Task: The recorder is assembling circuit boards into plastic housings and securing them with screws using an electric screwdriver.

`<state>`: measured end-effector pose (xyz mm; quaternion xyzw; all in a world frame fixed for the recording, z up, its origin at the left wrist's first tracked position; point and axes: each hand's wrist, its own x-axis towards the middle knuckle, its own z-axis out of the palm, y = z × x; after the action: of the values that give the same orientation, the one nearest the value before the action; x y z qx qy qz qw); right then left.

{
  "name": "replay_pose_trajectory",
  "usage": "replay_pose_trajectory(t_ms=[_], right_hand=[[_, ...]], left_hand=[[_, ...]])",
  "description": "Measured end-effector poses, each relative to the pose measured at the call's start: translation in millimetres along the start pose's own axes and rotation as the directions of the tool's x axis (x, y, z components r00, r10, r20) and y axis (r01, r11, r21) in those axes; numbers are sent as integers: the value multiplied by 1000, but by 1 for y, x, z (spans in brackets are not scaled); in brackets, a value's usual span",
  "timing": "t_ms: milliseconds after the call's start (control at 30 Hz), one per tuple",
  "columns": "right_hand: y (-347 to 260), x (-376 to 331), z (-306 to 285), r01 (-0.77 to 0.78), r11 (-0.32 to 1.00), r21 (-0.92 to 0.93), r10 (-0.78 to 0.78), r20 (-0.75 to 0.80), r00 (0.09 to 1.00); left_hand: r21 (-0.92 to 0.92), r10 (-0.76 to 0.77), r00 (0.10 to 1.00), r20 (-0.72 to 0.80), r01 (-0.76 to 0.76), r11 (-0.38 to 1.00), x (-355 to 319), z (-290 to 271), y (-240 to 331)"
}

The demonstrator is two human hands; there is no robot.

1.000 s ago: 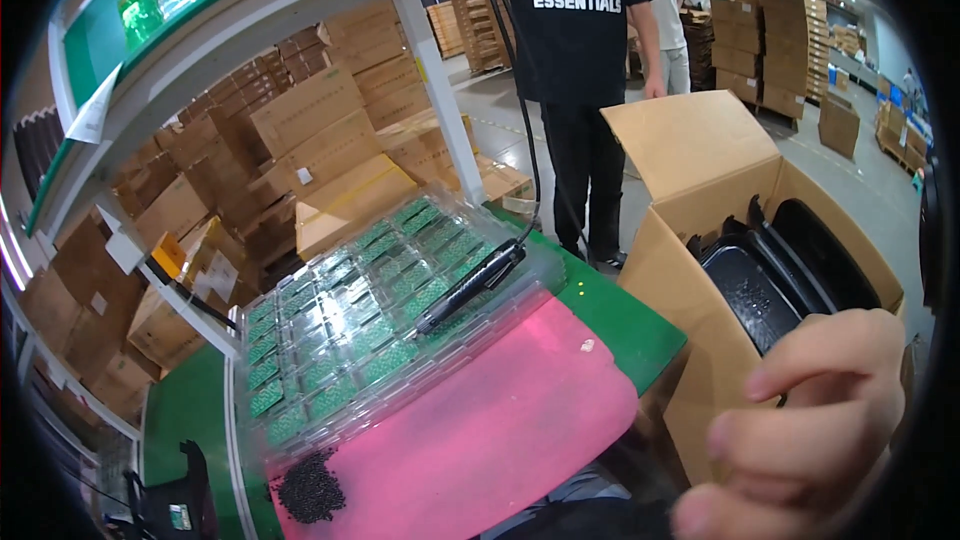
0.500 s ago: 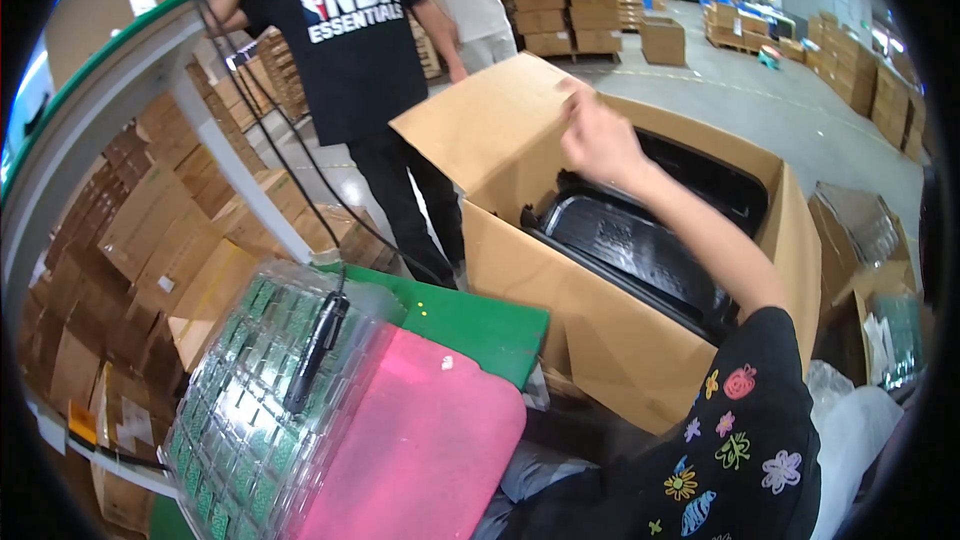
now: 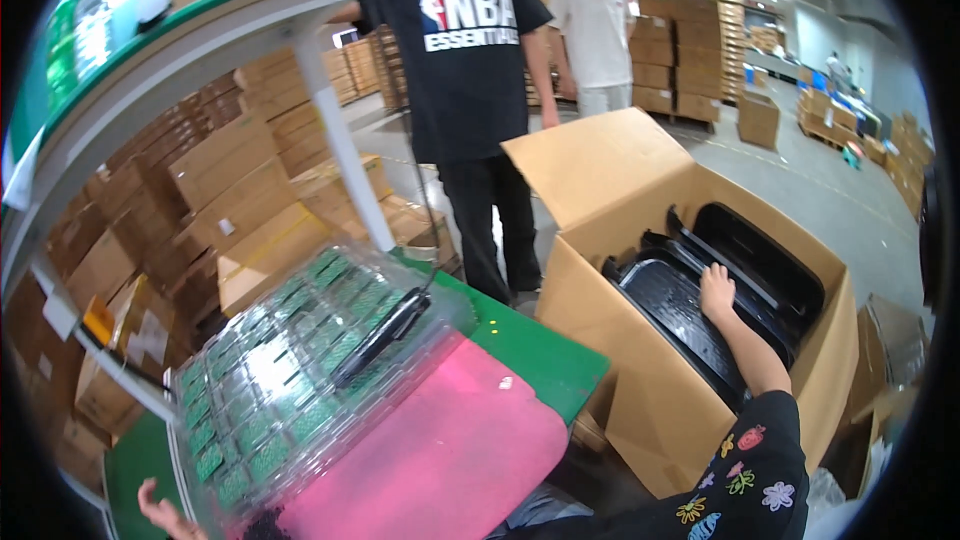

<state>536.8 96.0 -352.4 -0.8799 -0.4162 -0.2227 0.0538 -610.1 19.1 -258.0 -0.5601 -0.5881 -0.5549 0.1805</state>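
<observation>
My right hand [image 3: 717, 292] is down inside a large open cardboard box [image 3: 640, 410], over black plastic tray-like parts. Its fingers are stretched toward the edge between a nearer black tray [image 3: 672, 302] and further black parts [image 3: 770, 250] behind it; whether they touch is unclear. Near the lower left edge, my left hand [image 3: 168, 512] is open and holds nothing, fingers apart. Beside it lies a stack of clear plastic blister trays [image 3: 290, 370] with green circuit boards in their pockets. A black pen-shaped tool on a cable [image 3: 385, 335] rests on the stack.
A pink mat [image 3: 430, 450] lies on the green bench [image 3: 535, 355]. A white-framed shelf [image 3: 340, 140] rises on the left, with bottles on top. Two people [image 3: 465, 70] stand beyond the bench and box. Stacked cartons [image 3: 680, 55] fill the background.
My right hand has gone from above the box down into it. My left hand has come into view at the lower left. The view has shifted leftward.
</observation>
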Motion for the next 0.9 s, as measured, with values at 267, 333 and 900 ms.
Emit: replay_pose_trajectory(t_ms=[267,333,900], right_hand=[[62,21,-74,-171,983,59,176,-99,979],[95,40,-90,-78,996,53,91,-344,934],[-315,-106,-272,951,-23,307,-938,-335,85]], left_hand=[[-191,175,922,345,-114,975,-25,171,315],[-232,207,909,362,-127,964,-31,185,312],[233,140,835,532,-304,924,29,182,258]])
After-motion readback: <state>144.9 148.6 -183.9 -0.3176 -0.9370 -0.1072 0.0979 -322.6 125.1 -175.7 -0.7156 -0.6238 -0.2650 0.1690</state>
